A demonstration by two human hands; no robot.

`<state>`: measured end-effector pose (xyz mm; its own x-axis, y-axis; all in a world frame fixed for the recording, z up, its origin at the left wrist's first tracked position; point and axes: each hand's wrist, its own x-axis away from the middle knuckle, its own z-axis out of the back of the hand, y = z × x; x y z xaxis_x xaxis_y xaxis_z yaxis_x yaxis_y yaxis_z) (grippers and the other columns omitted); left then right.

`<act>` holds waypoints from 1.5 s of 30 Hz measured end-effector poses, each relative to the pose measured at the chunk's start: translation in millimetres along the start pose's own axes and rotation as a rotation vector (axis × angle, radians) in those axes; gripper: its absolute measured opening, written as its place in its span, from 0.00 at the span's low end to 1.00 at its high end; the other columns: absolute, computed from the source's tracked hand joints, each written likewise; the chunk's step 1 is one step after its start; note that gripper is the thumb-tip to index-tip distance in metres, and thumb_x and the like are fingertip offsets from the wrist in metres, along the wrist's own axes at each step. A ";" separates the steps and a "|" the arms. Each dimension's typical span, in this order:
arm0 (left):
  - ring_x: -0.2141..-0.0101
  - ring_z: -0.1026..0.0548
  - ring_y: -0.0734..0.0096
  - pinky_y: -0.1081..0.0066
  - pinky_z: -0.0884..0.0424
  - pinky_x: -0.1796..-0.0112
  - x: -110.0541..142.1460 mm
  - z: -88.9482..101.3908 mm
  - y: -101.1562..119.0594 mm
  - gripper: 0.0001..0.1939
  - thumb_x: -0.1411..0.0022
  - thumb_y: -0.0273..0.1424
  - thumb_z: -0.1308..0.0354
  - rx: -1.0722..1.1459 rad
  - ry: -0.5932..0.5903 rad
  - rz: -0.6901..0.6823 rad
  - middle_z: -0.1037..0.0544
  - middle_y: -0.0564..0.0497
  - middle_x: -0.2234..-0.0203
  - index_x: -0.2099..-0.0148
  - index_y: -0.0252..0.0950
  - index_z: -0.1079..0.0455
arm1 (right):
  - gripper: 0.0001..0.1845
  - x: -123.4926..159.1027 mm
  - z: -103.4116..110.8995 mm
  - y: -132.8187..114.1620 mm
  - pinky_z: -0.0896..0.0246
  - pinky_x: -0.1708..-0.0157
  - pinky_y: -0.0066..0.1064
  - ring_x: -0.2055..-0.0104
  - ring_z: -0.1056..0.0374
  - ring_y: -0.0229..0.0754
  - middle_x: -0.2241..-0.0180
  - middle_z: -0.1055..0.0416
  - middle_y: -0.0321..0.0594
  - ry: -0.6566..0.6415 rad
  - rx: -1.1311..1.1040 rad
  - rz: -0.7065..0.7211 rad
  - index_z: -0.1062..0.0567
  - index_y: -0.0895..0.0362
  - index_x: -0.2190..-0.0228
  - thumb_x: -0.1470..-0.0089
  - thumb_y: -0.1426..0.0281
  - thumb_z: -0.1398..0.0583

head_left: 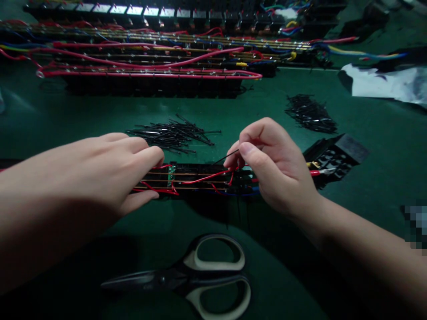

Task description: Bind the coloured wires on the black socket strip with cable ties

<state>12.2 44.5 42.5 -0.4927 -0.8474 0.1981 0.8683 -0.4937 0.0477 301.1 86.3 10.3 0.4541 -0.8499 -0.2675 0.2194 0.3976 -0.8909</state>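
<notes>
A long black wired assembly point(200, 178) with red wires, thin copper-coloured rods and a small green circuit board point(171, 175) lies across the green table. My left hand point(123, 166) is wrapped over its left part, thumb on the near side and fingers on the far side. Above the right part, my right hand point(275, 164) pinches a thin black cable tie point(227, 156) between thumb and forefinger. Two thin black tails point(238, 209) stick out from the near edge of the assembly. A black connector block point(343, 155) sits at its right end.
Loose black cable ties lie in one pile point(173, 133) behind the assembly and another pile point(311, 113) farther right. Scissors point(160, 280) with pale-rimmed handles lie in front. More wired assemblies point(150, 75) line the back, and a silvery bag point(383, 84) lies at right.
</notes>
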 end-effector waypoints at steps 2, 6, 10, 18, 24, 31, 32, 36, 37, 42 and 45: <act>0.68 0.28 0.56 0.59 0.36 0.65 0.2 -4.2 -5.1 0.16 0.41 0.46 0.37 0.092 -0.006 -0.030 0.25 0.50 0.70 0.59 0.41 0.28 | 0.06 -0.1 0.1 0.0 0.29 0.67 0.37 0.68 0.26 0.41 0.69 0.25 0.33 -0.004 -0.002 0.010 0.35 0.49 0.65 0.32 0.69 0.46; 0.68 0.26 0.59 0.58 0.34 0.63 -2.4 -0.7 -2.0 0.15 0.39 0.46 0.43 0.088 -0.009 0.027 0.26 0.52 0.69 0.60 0.41 0.27 | 0.06 -0.3 -0.4 1.0 0.29 0.67 0.36 0.68 0.27 0.40 0.69 0.25 0.33 -0.001 0.000 0.031 0.35 0.50 0.65 0.33 0.71 0.46; 0.66 0.24 0.57 0.60 0.33 0.64 -5.4 10.8 8.0 0.09 0.39 0.39 0.43 0.007 -0.118 0.086 0.22 0.49 0.65 0.59 0.42 0.27 | 0.06 0.8 -1.4 1.3 0.31 0.68 0.35 0.69 0.28 0.40 0.69 0.27 0.33 -0.001 0.023 0.070 0.35 0.50 0.65 0.33 0.71 0.46; 0.69 0.27 0.60 0.63 0.36 0.67 -9.4 1.9 7.6 0.09 0.40 0.40 0.40 0.034 0.056 0.030 0.22 0.50 0.68 0.61 0.43 0.26 | 0.05 6.2 -2.5 -10.2 0.35 0.67 0.36 0.70 0.30 0.40 0.71 0.28 0.34 -0.005 0.446 0.326 0.34 0.51 0.64 0.35 0.74 0.45; 0.66 0.25 0.59 0.63 0.33 0.65 -21.6 0.6 22.4 0.13 0.38 0.44 0.39 0.145 0.106 -0.026 0.24 0.50 0.66 0.59 0.40 0.27 | 0.05 8.2 -0.6 -16.8 0.37 0.69 0.35 0.71 0.32 0.39 0.69 0.27 0.36 0.022 0.411 0.265 0.32 0.51 0.64 0.35 0.73 0.44; 0.55 0.24 0.55 0.58 0.28 0.55 -33.6 -16.7 31.2 0.17 0.36 0.41 0.38 0.233 0.188 -0.101 0.23 0.48 0.56 0.49 0.39 0.30 | 0.03 10.5 -4.4 -6.8 0.34 0.67 0.34 0.67 0.30 0.39 0.65 0.27 0.36 0.040 0.124 0.161 0.34 0.52 0.61 0.31 0.71 0.46; 0.53 0.24 0.54 0.57 0.27 0.54 -34.3 -19.6 32.3 0.21 0.37 0.40 0.37 0.218 0.191 -0.105 0.23 0.47 0.53 0.45 0.39 0.31 | 0.03 10.5 -5.3 -5.1 0.34 0.67 0.34 0.66 0.29 0.39 0.64 0.27 0.36 0.038 0.101 0.148 0.34 0.51 0.61 0.30 0.70 0.46; 0.49 0.24 0.48 0.52 0.26 0.51 -34.6 -27.0 36.1 0.29 0.39 0.36 0.37 0.087 0.219 -0.130 0.24 0.41 0.47 0.37 0.36 0.35 | 0.03 10.3 -6.7 -1.7 0.35 0.66 0.36 0.65 0.28 0.40 0.63 0.27 0.36 0.011 0.076 0.117 0.35 0.50 0.60 0.29 0.68 0.46; 0.49 0.23 0.48 0.52 0.25 0.51 -34.3 -27.6 37.1 0.28 0.39 0.35 0.38 0.064 0.227 -0.134 0.23 0.40 0.47 0.38 0.36 0.34 | 0.03 10.1 -6.6 -1.4 0.35 0.66 0.36 0.65 0.28 0.40 0.63 0.27 0.36 0.003 0.075 0.114 0.35 0.50 0.60 0.29 0.68 0.46; 0.51 0.22 0.47 0.51 0.24 0.54 -34.1 -26.2 43.2 0.23 0.41 0.34 0.40 0.042 0.246 -0.124 0.22 0.40 0.49 0.43 0.35 0.30 | 0.04 8.7 -6.0 -1.2 0.35 0.67 0.37 0.65 0.28 0.40 0.63 0.28 0.35 -0.003 0.067 0.117 0.35 0.50 0.61 0.29 0.68 0.47; 0.52 0.22 0.47 0.51 0.23 0.54 -34.9 -25.2 44.9 0.23 0.41 0.35 0.41 0.048 0.239 -0.110 0.22 0.41 0.50 0.44 0.35 0.30 | 0.04 8.3 -6.5 -1.8 0.35 0.67 0.36 0.66 0.28 0.40 0.64 0.28 0.35 -0.002 0.066 0.118 0.35 0.51 0.61 0.29 0.68 0.47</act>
<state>67.0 47.0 13.0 -0.5790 -0.8139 -0.0471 0.8076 -0.5805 0.1035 298.9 76.3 7.3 0.4821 -0.7952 -0.3678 0.2212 0.5167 -0.8271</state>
